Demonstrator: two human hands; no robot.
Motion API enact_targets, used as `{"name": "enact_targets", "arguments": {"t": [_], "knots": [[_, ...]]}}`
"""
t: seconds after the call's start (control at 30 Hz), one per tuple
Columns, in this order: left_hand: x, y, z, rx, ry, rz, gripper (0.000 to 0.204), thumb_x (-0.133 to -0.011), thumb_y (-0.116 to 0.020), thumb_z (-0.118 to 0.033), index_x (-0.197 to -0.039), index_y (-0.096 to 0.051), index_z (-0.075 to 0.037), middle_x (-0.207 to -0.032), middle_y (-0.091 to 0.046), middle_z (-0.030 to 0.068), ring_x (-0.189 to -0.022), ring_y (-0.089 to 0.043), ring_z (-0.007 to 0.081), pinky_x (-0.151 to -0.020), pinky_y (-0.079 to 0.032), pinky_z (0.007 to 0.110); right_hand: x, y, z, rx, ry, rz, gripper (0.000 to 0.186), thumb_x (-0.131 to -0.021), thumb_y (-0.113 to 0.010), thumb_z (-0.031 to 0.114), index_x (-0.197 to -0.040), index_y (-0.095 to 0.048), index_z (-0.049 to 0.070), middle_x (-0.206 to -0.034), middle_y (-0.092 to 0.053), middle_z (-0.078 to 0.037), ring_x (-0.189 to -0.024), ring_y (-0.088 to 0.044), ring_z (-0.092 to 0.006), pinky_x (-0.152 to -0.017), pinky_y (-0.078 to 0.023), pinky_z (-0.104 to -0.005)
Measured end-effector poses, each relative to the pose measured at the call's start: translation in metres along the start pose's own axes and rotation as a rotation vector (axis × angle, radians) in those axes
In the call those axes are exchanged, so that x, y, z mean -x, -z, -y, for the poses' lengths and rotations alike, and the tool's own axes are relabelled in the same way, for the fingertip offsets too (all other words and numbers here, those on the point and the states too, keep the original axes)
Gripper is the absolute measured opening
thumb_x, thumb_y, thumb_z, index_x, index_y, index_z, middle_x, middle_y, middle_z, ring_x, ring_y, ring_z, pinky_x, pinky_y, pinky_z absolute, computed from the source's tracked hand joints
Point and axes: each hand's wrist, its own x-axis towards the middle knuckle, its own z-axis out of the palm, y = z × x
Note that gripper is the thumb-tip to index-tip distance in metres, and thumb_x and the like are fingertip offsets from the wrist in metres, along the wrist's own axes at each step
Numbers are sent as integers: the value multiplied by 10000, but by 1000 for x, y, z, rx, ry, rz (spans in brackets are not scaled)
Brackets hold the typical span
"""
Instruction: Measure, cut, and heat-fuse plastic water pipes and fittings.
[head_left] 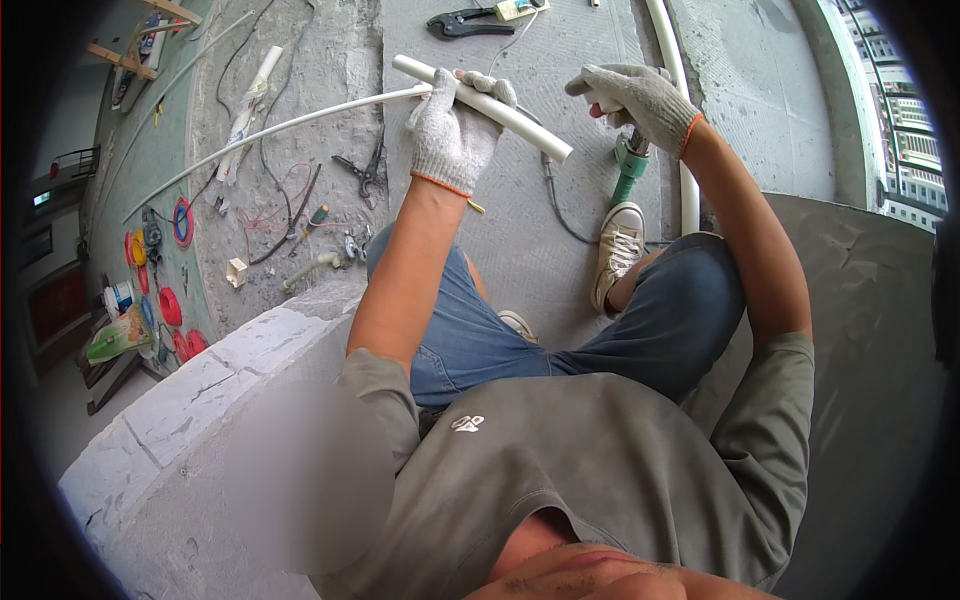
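Note:
My left hand [455, 135], in a white knit glove with an orange cuff, is closed around a short thick white pipe [530, 132]. The pipe slants down to the right. A long thin white pipe [270, 133] runs from the left and meets the glove in view; I cannot tell whether the hand holds it too. My right hand [645, 105], gloved alike, is held to the right of the pipe with fingers curled, and a fingertip shows bare. What lies inside its grip is hidden. Just below it stands a green-handled tool [629, 175] with a metal head, beside my shoe [619, 250].
A black pipe cutter [470, 24] lies at the far side. Pliers [365, 170], a screwdriver [316, 218], wires and a white box [236, 271] are scattered at left. A white pipe [688, 190] runs along the right. Coloured coils [170, 306] lie farther left.

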Motion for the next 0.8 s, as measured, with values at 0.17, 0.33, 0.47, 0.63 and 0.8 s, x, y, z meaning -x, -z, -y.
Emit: {"name": "enact_targets", "arguments": {"t": [0.17, 0.33, 0.47, 0.63, 0.8], "knots": [[-5, 4, 8, -79, -128, -235, 201, -988, -524, -227, -972, -477, -33, -838, -546, 119, -801, -579, 274, -934, -508, 543, -4, -9, -18, -163, -124, 93, 532, -999, -445, 489, -1100, -693, 29, -746, -612, -37, -620, -533, -74, -542, -459, -227], [-3, 5, 13, -130, -175, -264, 158, -981, -536, -192, -994, -461, -54, -840, -537, 108, -809, -579, 253, -954, -496, 568, 2, -23, -3, -3, -197, 250, 609, -893, -527, 628, -1060, -721, 74, -829, -633, -80, -713, -589, -112, -559, -472, -239], [19, -44, 46, -351, -107, -273, 126, -982, -531, -181, -903, -466, -108, -757, -496, 30, -677, -529, 174, -802, -539, 458, -11, -45, -6, 317, -207, 428, 534, -805, -634, 586, -931, -734, 76, -731, -638, -55, -592, -567, -114, -500, -438, -252], [1, -27, 28, -242, -15, -23, 211, -935, -621, -159, -778, -479, -157, -602, -383, -46, -505, -368, 92, -538, -349, 298, -21, -60, 4, 846, -24, 464, 335, -747, -664, 342, -894, -745, 51, -608, -609, -77, -531, -576, -228, -547, -491, -381], [-4, -38, 9, -1174, -153, -28, 147, -917, -655, -196, -838, -550, -131, -600, -427, -45, -455, -378, 73, -435, -335, 258, -17, 1, -32, 990, -73, 110, 536, -766, -709, 482, -1114, -694, 74, -1165, -588, -197, -1014, -630, -323, -860, -527, -420]]}}
